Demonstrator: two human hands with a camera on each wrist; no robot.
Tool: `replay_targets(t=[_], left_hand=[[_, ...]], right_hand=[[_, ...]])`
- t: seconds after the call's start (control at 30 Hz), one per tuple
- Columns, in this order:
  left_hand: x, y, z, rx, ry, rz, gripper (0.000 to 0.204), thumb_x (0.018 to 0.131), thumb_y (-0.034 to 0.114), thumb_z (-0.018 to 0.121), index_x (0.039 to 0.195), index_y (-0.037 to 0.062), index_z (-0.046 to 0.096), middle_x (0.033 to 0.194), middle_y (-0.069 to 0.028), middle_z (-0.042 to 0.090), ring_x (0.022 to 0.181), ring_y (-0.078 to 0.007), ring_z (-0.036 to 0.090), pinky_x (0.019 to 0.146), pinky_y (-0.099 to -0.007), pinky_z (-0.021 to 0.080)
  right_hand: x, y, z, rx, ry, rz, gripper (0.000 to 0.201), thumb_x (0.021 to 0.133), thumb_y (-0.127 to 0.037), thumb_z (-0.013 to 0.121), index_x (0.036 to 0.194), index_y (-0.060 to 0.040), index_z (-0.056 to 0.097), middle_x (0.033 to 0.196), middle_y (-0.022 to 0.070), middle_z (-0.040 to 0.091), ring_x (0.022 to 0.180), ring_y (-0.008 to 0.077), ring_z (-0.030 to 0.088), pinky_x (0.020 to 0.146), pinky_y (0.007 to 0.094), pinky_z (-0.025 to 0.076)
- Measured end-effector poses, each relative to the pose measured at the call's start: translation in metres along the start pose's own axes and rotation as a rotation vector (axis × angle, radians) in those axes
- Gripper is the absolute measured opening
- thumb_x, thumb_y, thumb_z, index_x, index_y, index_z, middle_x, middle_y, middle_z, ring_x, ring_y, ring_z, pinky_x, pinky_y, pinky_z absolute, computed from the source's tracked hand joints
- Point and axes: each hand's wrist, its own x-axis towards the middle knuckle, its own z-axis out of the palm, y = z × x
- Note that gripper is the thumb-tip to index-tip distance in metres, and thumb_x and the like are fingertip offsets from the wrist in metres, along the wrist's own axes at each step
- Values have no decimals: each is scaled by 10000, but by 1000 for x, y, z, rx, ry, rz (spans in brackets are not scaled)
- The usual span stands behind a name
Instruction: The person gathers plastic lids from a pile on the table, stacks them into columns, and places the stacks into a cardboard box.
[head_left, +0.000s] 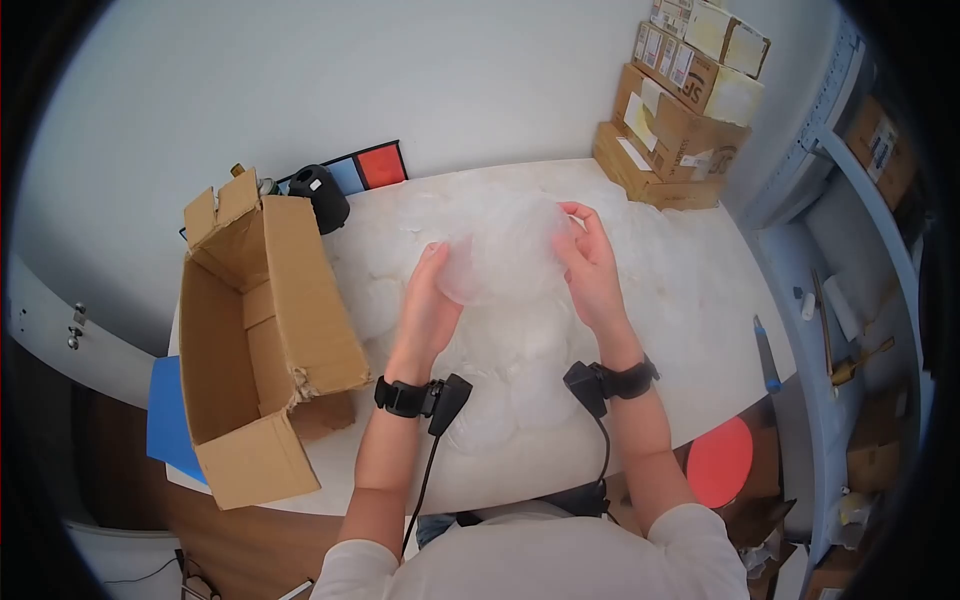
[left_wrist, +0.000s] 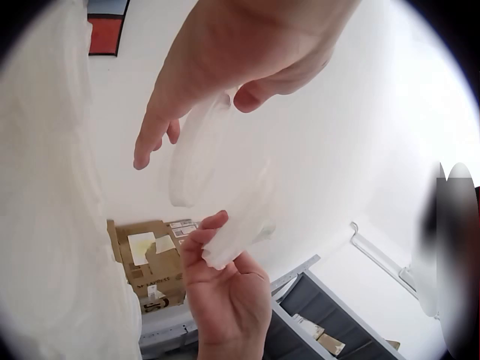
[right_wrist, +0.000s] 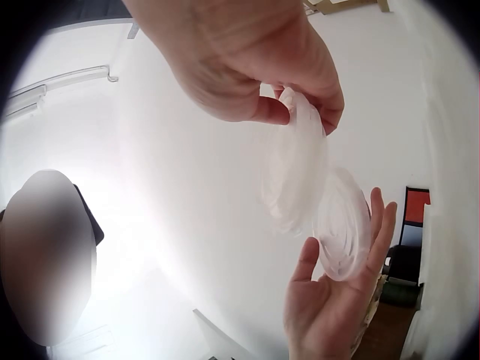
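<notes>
Over a table covered with whitish translucent pieces (head_left: pixel 520 370), both hands are raised. The left hand (head_left: pixel 430 308) holds a round translucent disc (right_wrist: pixel 343 229) between its thumb and rather straight fingers. A second soft translucent piece (right_wrist: pixel 294 169) is pinched at its edge by the right hand (head_left: pixel 594 268), thumb against curled fingers. In the right wrist view the two pieces face each other, close together and roughly upright; whether they touch is unclear. From the head view they overlap as one pale shape (head_left: pixel 510 250).
An open cardboard box (head_left: pixel 325 300) stands at the table's left, with a black object (head_left: pixel 320 198) behind it. Stacked cartons (head_left: pixel 670 130) fill the back right corner. A blue-handled tool (head_left: pixel 766 355) lies near the right edge, beside metal shelving (head_left: pixel 880 210). A red round object (head_left: pixel 720 462) is below.
</notes>
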Motion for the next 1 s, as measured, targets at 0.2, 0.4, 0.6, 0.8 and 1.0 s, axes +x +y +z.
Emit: replay_targets(t=[0.2, 0.4, 0.6, 0.8, 1.0], left_hand=[[-12, -4, 13, -245, -250, -214, 546, 916, 457, 281, 1297, 68, 328, 1305, -102, 394, 1165, -250, 420, 894, -491, 385], [-23, -2, 17, -34, -181, -220, 551, 901, 475, 326, 1302, 98, 319, 1304, -102, 383, 1162, -273, 410, 918, -516, 357], [-18, 14, 15, -472, -281, -399, 547, 882, 520, 337, 1317, 189, 322, 1337, -59, 347, 1194, -272, 376, 920, -541, 340], [-16, 3, 31, -349, -440, -343, 573, 874, 518, 330, 1368, 240, 250, 1377, -60, 294, 1243, -282, 331, 945, -534, 332], [-19, 8, 32, 105, -413, -149, 610, 873, 348, 451, 1390, 246, 145, 1356, -55, 282, 1221, -231, 334, 890, -428, 417]], right_hand=[[4, 35, 4, -173, -102, -120, 299, 865, 11, 418, 1157, -13, 359, 1074, 95, 525, 944, 126, 508, 825, 251, 407], [3, 25, 3, -132, -16, -211, 303, 866, 5, 413, 1164, -10, 363, 1117, 87, 495, 982, 123, 489, 840, 247, 397], [0, -3, -4, 82, -64, -46, 310, 862, -7, 418, 1170, -9, 382, 1126, 86, 484, 1010, 128, 474, 860, 246, 382], [-2, 21, 13, -242, -129, -213, 286, 855, -41, 440, 1139, -9, 426, 1085, 104, 520, 1007, 164, 493, 886, 276, 372], [-5, 17, 14, -635, -14, -463, 256, 824, -59, 496, 1073, -12, 454, 984, 102, 554, 910, 187, 533, 779, 286, 417]])
